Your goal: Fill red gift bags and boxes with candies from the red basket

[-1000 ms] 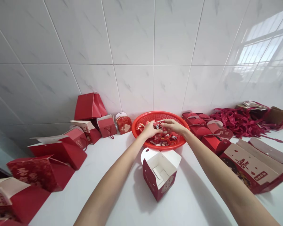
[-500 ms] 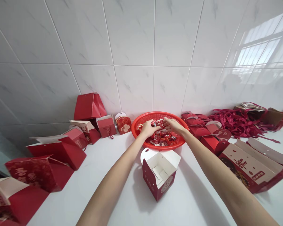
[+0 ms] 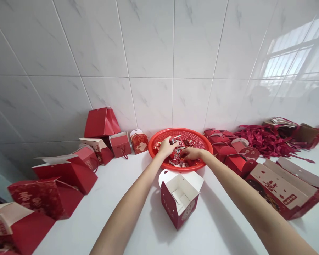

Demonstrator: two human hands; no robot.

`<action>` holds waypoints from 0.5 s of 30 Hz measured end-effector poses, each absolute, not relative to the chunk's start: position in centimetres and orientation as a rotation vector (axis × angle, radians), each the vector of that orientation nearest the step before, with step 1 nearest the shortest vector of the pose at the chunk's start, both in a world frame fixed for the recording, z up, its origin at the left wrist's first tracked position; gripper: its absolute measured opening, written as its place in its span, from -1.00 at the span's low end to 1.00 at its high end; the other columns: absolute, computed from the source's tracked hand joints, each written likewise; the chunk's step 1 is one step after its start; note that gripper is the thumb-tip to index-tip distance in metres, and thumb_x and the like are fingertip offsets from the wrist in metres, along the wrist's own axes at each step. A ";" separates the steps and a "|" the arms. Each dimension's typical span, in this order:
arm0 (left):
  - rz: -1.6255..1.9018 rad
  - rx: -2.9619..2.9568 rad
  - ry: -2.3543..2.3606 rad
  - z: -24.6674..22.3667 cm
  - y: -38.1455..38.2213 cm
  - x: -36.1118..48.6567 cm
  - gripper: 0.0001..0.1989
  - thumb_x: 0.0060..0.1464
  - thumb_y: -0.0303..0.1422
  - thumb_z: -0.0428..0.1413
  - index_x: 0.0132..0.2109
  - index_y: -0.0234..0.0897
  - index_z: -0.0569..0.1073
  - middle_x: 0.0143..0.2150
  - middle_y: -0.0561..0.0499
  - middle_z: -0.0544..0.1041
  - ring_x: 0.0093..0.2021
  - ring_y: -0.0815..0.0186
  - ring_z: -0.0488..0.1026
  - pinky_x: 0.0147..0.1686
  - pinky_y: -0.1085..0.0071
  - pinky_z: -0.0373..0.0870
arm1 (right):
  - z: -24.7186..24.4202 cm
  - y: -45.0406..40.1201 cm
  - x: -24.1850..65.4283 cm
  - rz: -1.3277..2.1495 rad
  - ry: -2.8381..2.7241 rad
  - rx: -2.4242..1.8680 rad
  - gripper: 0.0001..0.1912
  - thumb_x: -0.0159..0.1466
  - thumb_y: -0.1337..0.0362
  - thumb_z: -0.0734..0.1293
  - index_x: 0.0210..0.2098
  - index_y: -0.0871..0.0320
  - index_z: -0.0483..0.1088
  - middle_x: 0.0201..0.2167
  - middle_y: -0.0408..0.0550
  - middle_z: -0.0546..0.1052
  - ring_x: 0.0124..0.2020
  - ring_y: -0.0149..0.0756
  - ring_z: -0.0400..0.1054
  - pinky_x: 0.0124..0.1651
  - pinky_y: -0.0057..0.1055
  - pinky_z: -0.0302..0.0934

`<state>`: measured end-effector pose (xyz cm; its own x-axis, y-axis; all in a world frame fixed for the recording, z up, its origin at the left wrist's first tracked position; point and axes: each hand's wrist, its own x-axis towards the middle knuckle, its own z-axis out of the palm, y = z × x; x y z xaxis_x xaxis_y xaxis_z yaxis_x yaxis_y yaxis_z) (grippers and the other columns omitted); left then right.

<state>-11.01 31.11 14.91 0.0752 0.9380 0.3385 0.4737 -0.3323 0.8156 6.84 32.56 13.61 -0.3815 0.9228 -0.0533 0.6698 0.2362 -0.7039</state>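
A red plastic basket holds several shiny red wrapped candies. My left hand is over its left part, closed around a few wrapped candies that stick out past the thumb and fingers. Inside the basket, on the right, my right hand reaches down with bent fingers closed on a wrapped candy, its fingertips partly hidden among the sweets. In front of the basket stands a red and white gift box, its top flaps raised and its white inside showing.
Red gift boxes line the left side of the white table. To the right lie folded red boxes, a heap of dark red ribbons and a larger printed box. A tiled wall rises behind.
My right hand has gone down into the candies, its spread fingers now bent inward. My left hand keeps its hold over the basket. The gift box stays in place.
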 end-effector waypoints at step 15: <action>1.274 1.635 1.313 15.7 30.3 -11.2 -0.88 0.04 -0.35 0.17 -0.39 -0.25 0.37 -0.35 0.01 0.56 -0.34 0.28 0.48 -0.32 0.41 0.37 | 16.1 31.0 7.1 0.541 -1.593 -1.219 -0.88 0.11 0.27 0.32 -0.33 0.14 0.41 -0.31 -0.06 0.59 -0.29 -0.26 0.48 -0.20 -0.38 0.36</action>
<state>-11.22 30.33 15.75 0.0145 0.9617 0.2738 0.3027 -0.2652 0.9154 7.13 30.97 16.08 0.0258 0.8958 0.4437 0.4404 0.3882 -0.8095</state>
